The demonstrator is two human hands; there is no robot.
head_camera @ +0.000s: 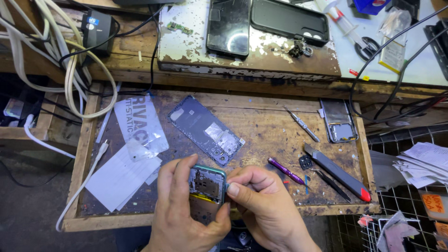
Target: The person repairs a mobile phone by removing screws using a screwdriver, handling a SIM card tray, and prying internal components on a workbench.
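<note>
**Opened phone body held between both hands**

We see the phone frame at six o'clock over the bench, clasped by the left hand from nine o'clock, the right hand pinching its teal edge at three o'clock. Both grips are closed on it. Its inside shows boards and a yellow strip. Its lower end is hidden behind the palms.
</note>
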